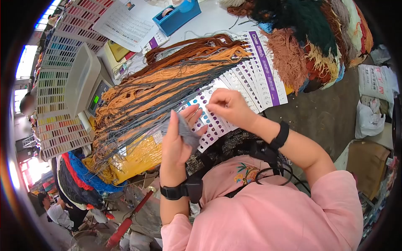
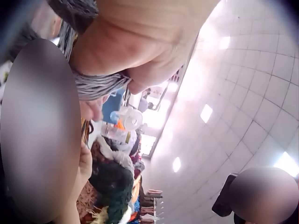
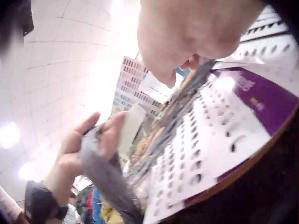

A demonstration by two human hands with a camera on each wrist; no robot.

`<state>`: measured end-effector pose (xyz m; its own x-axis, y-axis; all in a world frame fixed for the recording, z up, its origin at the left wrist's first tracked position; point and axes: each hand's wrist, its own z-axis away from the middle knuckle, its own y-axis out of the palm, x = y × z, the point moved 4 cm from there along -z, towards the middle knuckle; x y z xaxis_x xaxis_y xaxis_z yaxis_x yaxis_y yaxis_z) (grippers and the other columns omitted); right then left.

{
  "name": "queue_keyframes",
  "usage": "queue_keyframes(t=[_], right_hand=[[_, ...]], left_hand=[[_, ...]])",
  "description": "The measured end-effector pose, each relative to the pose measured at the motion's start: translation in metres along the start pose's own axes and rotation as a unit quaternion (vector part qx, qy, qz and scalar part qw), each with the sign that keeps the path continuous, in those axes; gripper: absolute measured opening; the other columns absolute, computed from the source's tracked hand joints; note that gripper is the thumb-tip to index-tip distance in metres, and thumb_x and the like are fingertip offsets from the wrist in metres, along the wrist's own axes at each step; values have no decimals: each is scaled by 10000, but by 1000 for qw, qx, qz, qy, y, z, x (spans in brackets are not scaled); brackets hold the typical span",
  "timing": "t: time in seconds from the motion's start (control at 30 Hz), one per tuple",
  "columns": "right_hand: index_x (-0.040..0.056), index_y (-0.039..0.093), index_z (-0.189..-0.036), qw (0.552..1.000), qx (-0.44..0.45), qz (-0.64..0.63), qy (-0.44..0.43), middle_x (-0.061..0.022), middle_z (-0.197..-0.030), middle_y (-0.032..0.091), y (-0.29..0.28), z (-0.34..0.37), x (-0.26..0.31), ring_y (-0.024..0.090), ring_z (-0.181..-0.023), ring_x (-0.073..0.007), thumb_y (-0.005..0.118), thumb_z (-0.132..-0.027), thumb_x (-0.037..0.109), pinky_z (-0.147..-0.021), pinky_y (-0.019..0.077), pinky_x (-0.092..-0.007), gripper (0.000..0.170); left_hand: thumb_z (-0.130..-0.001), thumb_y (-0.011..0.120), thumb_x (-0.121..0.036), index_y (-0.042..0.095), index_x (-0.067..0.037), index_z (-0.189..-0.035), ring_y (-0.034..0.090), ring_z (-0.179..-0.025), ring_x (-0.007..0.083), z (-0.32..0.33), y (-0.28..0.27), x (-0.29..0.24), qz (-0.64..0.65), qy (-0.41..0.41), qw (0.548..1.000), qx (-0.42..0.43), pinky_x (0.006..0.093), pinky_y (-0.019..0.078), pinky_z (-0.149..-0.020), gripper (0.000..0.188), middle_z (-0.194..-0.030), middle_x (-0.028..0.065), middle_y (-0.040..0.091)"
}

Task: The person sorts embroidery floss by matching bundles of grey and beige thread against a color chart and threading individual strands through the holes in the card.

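Note:
Grey thread (image 1: 188,133) lies in a thick bundle across the palm of the left hand (image 1: 175,144), held between thumb and fingers. The right wrist view shows this bundle (image 3: 100,168) hanging down from the left hand (image 3: 70,158). Close to the left fingertips, the right hand (image 1: 232,109) is raised over white punched cards (image 1: 213,121), its fingers curled; no thread is visible in it. Long strands of dark grey (image 1: 167,85), orange (image 1: 138,90) and brown (image 1: 188,48) thread lie side by side, their right ends at the cards.
A scale (image 1: 86,81) and colour charts (image 1: 63,100) stand left of the threads. Behind are a blue tape dispenser (image 1: 178,19) and a printed sheet (image 1: 125,25). Coloured thread bundles (image 1: 293,37) pile up at the right; a yellow packet (image 1: 138,157) lies at the front left.

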<state>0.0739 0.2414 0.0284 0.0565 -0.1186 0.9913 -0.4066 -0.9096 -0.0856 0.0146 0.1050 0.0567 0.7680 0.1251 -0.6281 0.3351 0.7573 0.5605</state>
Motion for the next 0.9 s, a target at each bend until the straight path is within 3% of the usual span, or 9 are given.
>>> queue_keyframes(t=[0.13,0.23,0.27,0.33,0.43,0.47,0.57,0.63,0.9], right_hand=[[-16,579,-726,932,122,-259,221,-5,-596,518,30,13,19,484,-517,-61,544,-761,65,-485,382,-179,95],[-16,581,-736,923,96,-298,222,-17,-562,523,28,12,24,469,-467,-61,529,-758,46,-457,392,-179,84],[-11,573,-758,903,91,-361,216,-27,-600,541,26,12,29,458,-465,-56,517,-763,48,-463,403,-184,82],[-7,565,-767,907,86,-353,215,-32,-611,544,24,12,22,439,-449,-54,514,-765,50,-458,403,-188,77],[-18,569,-772,890,88,-383,232,-53,-692,570,21,13,21,450,-479,-53,510,-758,56,-448,403,-173,96],[-25,573,-772,880,91,-400,240,-62,-730,582,21,13,21,460,-498,-53,508,-754,58,-444,403,-165,107],[-7,556,-778,871,103,-406,256,-30,-632,546,26,17,22,408,-441,-36,527,-762,44,-425,354,-175,60],[-8,565,-768,892,107,-359,252,-32,-643,559,31,17,22,416,-444,-36,540,-754,40,-414,344,-172,55],[-13,580,-692,903,45,-366,223,-75,-892,566,27,15,28,450,-496,-47,549,-738,26,-402,339,-160,67]], left_hand=[[-890,234,-415,402,64,-1137,513,-944,226,1,14,7,-13,-13,995,96,350,447,-776,565,-1055,152,502],[-888,284,-397,407,58,-1123,516,-908,205,6,10,1,14,3,997,81,353,447,-731,527,-1052,152,491],[-888,288,-392,410,57,-1120,519,-896,205,9,9,1,20,4,998,57,357,451,-725,520,-1044,152,493],[-888,297,-384,415,53,-1113,523,-874,204,12,10,3,30,3,999,13,366,459,-714,506,-1029,151,497],[-889,299,-375,415,43,-1114,525,-867,209,9,11,10,-50,56,997,3,371,468,-704,488,-1019,149,499],[-890,302,-369,410,42,-1118,526,-868,210,7,10,11,-31,41,998,23,366,469,-703,483,-1022,148,497],[-891,311,-351,395,42,-1132,526,-873,209,3,12,13,8,4,997,80,351,471,-703,469,-1028,146,495],[-892,319,-338,383,44,-1141,522,-880,202,3,16,14,14,-11,993,118,344,471,-704,460,-1032,144,494],[-882,375,-272,469,45,-1052,509,-909,184,4,9,13,15,17,999,24,343,473,-698,372,-1042,137,499]])
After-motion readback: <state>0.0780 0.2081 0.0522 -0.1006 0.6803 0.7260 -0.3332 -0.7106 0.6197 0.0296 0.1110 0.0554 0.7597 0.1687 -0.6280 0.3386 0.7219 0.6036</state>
